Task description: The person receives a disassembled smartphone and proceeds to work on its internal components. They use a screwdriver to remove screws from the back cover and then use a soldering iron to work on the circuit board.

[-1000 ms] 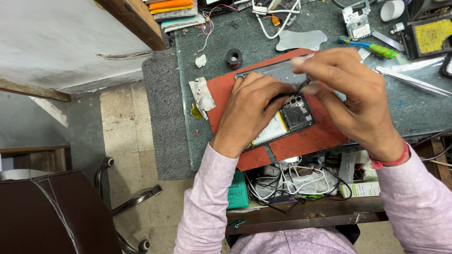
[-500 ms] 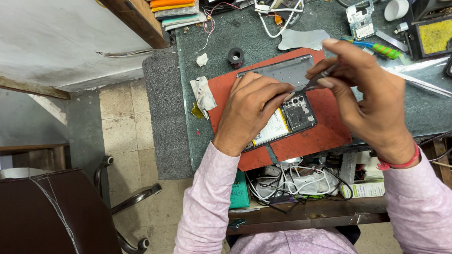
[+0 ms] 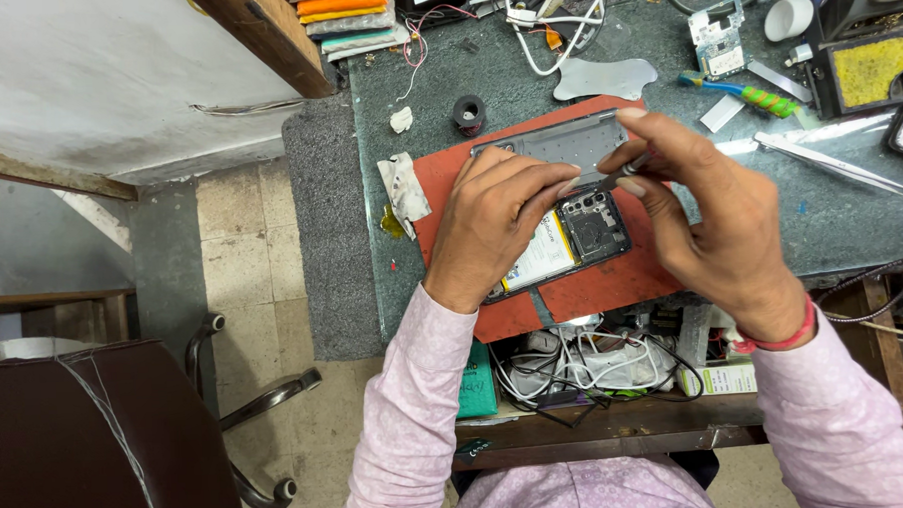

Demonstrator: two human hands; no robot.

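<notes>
We see a dark green counter point(image 3: 447, 124) filling the upper right of the frame, with a brown chair point(image 3: 88, 447) at lower left. At the counter's middle lies a red mat point(image 3: 613, 283), and on it an opened phone point(image 3: 581, 229) with its pale battery point(image 3: 542, 261) and camera block showing, a grey panel point(image 3: 568, 140) just above it.

Our left hand point(image 3: 500, 217), coming up from the lower centre, rests on the phone's left half, palm down, fingers curled and close together, their tips pressing near the top of the battery. It holds nothing that we can make out; it only bears down on the phone.

Our right hand point(image 3: 716, 225), right of centre, is mostly closed. Thumb and forefinger pinch a thin dark tool point(image 3: 619, 173), whose point slants down and left toward the phone's upper part, close to the left fingertips. We cannot tell whether the point touches the phone. A red band point(image 3: 775, 338) circles that wrist.

Smaller things lie around: a yellow sponge in a black tray point(image 3: 870, 69) at upper right, steel tweezers point(image 3: 828, 161) to the right of the mat, a green-handled brush point(image 3: 741, 92) above them, a crumpled wipe point(image 3: 404, 186) at the mat's left edge, and a small black roll point(image 3: 469, 113) above the mat. White cables point(image 3: 565, 365) tangle below the counter's edge.
</notes>
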